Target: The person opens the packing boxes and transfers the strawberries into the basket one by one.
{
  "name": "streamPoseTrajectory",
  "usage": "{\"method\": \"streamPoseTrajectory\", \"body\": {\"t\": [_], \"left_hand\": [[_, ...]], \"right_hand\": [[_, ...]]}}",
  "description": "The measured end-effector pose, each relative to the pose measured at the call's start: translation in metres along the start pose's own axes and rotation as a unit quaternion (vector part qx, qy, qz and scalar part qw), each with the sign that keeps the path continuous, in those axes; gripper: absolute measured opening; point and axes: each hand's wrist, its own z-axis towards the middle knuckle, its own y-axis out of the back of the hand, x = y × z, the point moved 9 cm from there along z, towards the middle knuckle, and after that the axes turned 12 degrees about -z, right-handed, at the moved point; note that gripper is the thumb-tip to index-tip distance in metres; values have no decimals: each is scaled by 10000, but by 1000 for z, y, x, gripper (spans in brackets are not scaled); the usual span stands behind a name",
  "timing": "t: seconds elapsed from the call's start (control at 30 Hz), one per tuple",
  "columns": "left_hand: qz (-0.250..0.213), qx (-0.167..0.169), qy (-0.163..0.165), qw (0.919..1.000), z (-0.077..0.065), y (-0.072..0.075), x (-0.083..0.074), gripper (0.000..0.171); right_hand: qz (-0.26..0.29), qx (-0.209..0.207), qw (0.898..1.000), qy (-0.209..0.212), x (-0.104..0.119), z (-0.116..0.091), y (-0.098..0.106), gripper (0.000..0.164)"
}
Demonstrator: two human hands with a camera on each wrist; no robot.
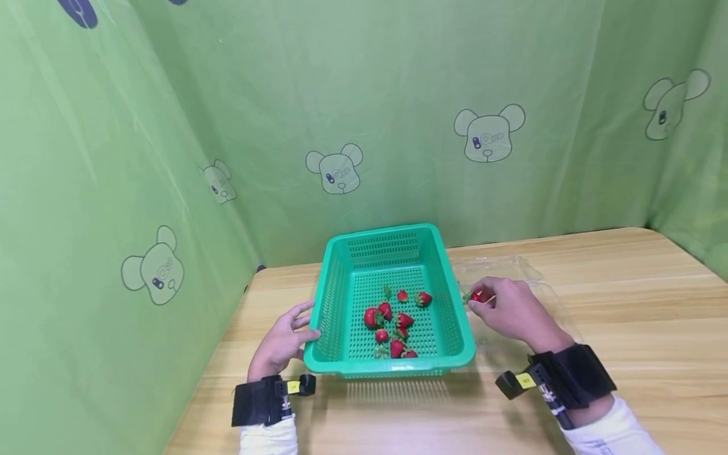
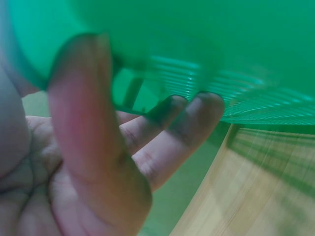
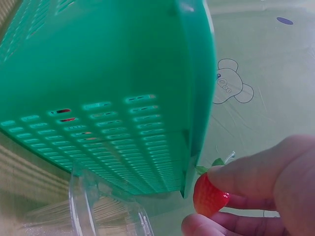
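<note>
A green plastic basket (image 1: 392, 366) with slotted walls stands in the middle of the head view. Several red strawberries (image 1: 397, 348) with green leaves lie on its floor, mostly towards the near side. At the basket's left side, my left hand (image 1: 280, 344) grips the rim, its thumb (image 2: 91, 113) over the edge and its fingers against the outer wall. My right hand (image 1: 520, 309) pinches one strawberry (image 3: 209, 196) between thumb and fingertips, just outside the basket's right wall. The leaves of that strawberry point towards the basket.
Beneath and beyond my right hand lies a clear plastic container (image 1: 554, 300), partly hidden by hand and basket. The wooden table (image 1: 643, 316) stretches to the right. A green curtain (image 1: 398, 95) with bear outlines hangs behind and at the left.
</note>
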Motion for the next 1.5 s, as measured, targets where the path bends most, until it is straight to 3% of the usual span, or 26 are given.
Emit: {"method": "streamPoseTrajectory", "body": {"t": [0.83,1.4,1.5], "left_hand": [[26,56,-8,10000,-2,-2,-3,65],[58,-11,41,10000,-2,1,2,66],[66,-3,-6,10000,2,1,-4,67]], "right_hand": [[71,-401,9992,-40,6,-3,9,17],[171,-407,9990,-2,15,-4,9,19],[118,-555,9983,98,18,0,15,19]]}}
